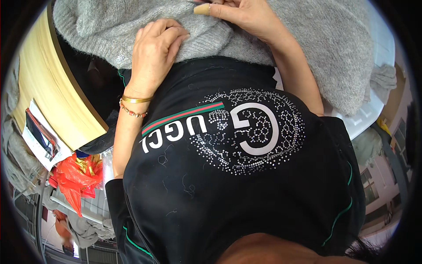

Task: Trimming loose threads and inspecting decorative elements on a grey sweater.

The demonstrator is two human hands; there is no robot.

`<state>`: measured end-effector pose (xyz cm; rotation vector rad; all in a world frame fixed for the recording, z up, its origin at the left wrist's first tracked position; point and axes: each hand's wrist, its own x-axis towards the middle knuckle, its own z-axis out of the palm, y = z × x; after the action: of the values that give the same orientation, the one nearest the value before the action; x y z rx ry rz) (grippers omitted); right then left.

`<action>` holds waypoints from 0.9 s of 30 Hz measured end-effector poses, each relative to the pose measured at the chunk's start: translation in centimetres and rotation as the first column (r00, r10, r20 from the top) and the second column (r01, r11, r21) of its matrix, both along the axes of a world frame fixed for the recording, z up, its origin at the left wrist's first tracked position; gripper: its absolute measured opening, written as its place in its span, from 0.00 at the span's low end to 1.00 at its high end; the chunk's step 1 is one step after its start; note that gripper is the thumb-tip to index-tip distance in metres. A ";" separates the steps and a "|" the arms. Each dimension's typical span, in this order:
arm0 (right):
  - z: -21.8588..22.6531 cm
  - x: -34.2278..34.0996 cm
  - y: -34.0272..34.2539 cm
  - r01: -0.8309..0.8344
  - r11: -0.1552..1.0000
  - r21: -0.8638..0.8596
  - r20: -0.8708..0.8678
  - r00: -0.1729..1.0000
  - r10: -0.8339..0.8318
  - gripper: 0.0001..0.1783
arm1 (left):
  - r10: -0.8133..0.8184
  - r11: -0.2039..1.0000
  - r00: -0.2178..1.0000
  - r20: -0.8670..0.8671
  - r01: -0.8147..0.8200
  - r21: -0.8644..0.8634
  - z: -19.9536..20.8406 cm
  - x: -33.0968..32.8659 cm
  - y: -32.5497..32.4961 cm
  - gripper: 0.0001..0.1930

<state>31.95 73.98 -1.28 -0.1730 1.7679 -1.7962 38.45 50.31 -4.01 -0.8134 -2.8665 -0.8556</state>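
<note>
A fuzzy grey knit garment (338, 48) lies bunched over my lap and spreads to both sides. My left hand (154, 48) rests on it with bent fingers closed on a fold; gold-toned and beaded bracelets circle that wrist. Close by on the right, my right hand (246, 15) is cut off by the upper edge of the view. A tan cover (202, 9) sits on its thumb tip, with a thin band below. The fingers look curled, and a small pinkish and dark thing shows beside the thumb; I cannot make out what it is.
A curved pale wooden tabletop (48, 75) stands at the left, with a dark phone-like object (40, 132) on white paper. Below hangs a red plastic bag (77, 178). More grey knitwear (90, 231) lies lower left, near a person's blurred arm. White plastic (373, 110) shows at right.
</note>
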 end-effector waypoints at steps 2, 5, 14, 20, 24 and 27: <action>0.1 0.0 -0.1 -0.046 0.995 0.087 -0.003 0.999 0.047 0.16 | 0.071 0.977 0.996 0.062 -0.082 0.199 -0.1 0.1 -0.2 0.05; -1.3 0.6 -0.1 -0.112 0.982 0.154 -0.120 0.984 0.131 0.19 | 0.145 0.915 0.973 0.178 -0.200 0.351 0.9 0.8 -0.3 0.02; 0.0 0.7 -0.7 -0.106 0.926 0.362 -0.303 0.926 0.225 0.19 | 0.205 0.895 0.919 0.338 -0.316 0.316 0.6 2.0 -0.4 0.10; -0.4 0.9 -0.5 -0.048 0.964 0.261 -0.210 0.972 0.105 0.16 | 0.056 0.988 0.986 0.154 -0.077 0.135 0.2 1.1 -0.2 0.15; -0.4 0.8 -0.3 -0.044 0.960 0.277 -0.236 0.965 0.113 0.16 | 0.041 0.989 0.991 0.129 -0.059 0.135 0.0 0.8 -0.2 0.13; 0.2 0.8 -0.4 -0.074 0.928 0.364 -0.199 0.968 0.155 0.17 | 0.178 0.961 0.966 0.188 -0.212 0.178 0.5 1.2 0.0 0.10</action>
<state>32.70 73.55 -1.05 -0.3359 2.1617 -1.3890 39.67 50.33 -3.47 -0.4467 -2.8764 -1.2101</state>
